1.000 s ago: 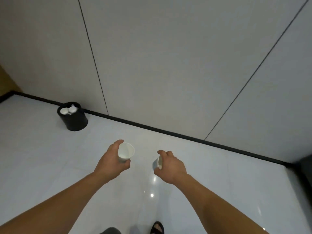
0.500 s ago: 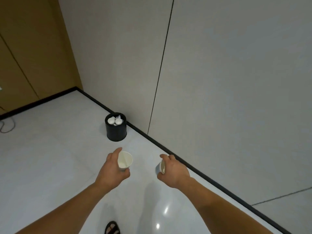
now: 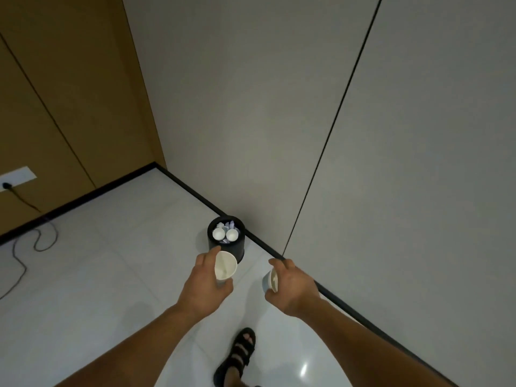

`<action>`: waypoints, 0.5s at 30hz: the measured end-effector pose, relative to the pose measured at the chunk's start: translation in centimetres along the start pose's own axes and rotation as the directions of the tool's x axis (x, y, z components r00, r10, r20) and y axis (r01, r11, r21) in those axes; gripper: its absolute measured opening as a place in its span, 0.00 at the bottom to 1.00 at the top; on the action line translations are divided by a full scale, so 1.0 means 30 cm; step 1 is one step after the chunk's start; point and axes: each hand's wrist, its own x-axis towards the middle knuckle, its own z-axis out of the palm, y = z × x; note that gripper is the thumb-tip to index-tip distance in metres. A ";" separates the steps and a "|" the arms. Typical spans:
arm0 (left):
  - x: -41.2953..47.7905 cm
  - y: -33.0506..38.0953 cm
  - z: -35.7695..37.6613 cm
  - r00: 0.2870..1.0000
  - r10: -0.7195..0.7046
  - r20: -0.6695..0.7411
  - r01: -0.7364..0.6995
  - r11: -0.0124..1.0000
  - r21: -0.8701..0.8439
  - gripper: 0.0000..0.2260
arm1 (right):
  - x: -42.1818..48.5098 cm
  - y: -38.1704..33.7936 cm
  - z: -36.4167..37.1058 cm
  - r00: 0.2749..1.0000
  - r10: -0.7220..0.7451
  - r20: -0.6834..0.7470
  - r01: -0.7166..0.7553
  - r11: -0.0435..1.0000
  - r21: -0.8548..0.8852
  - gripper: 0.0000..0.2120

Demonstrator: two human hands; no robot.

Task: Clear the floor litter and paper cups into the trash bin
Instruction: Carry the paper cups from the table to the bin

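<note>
The left hand (image 3: 205, 286) curls round a smooth white paper cup (image 3: 224, 266), its round mouth tilted toward the camera. The right hand (image 3: 293, 289) clasps a second paper cup (image 3: 270, 280), seen nearly edge-on. Both hang above the glossy pale tiled floor (image 3: 111, 275), close to the black cylindrical trash bin (image 3: 240, 248), which stands beside the dark baseboard (image 3: 262, 246) and holds 2 white cups (image 3: 218, 234) and crumpled scraps (image 3: 231, 225).

Both bare forearms are stretched forward side by side, with the hands held out in front, level and apart from each other. The left hand (image 3: 205, 283) is curled round a paper cup (image 3: 225, 265), one digit raised beside its rim. The right hand (image 3: 294, 287) is wrapped over a second cup (image 3: 271, 280), knuckles turned upward.
</note>
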 end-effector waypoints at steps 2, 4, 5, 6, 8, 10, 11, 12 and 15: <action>0.130 -0.035 -0.023 1.000 0.013 0.003 -0.013 1.000 0.028 0.35 | 0.157 -0.027 0.006 1.000 0.002 0.007 -0.002 1.000 0.030 0.36; 0.258 -0.074 -0.051 1.000 0.012 0.014 -0.012 0.999 0.048 0.36 | 0.318 -0.058 0.003 1.000 -0.010 0.003 0.009 0.998 0.062 0.37; 0.323 -0.096 -0.068 1.000 0.004 0.024 -0.005 0.998 0.061 0.36 | 0.397 -0.074 -0.001 1.000 -0.012 0.011 0.011 0.997 0.071 0.36; 0.383 -0.115 -0.088 0.999 -0.003 0.035 0.000 0.996 0.084 0.36 | 0.466 -0.092 -0.007 1.000 -0.010 0.023 0.008 0.997 0.076 0.36; 0.496 -0.148 -0.131 0.999 -0.014 0.041 0.009 0.993 0.116 0.36 | 0.586 -0.126 -0.019 0.999 -0.013 0.039 0.010 0.997 0.080 0.36; 0.616 -0.167 -0.167 0.999 -0.028 0.036 0.023 0.993 0.119 0.37 | 0.704 -0.153 -0.044 0.998 -0.013 0.058 0.009 0.998 0.066 0.37; 0.672 -0.176 -0.179 0.999 -0.028 0.038 0.024 0.993 0.114 0.37 | 0.759 -0.159 -0.050 0.998 0.000 0.064 -0.005 0.997 0.073 0.37; 0.723 -0.188 -0.185 0.998 -0.024 0.050 0.019 0.994 0.107 0.38 | 0.808 -0.167 -0.056 0.997 0.009 0.074 -0.015 0.997 0.080 0.37; 0.880 -0.248 -0.180 0.994 0.021 0.110 -0.033 0.994 0.107 0.38 | 0.947 -0.185 -0.044 0.995 0.045 0.089 -0.054 0.993 0.102 0.36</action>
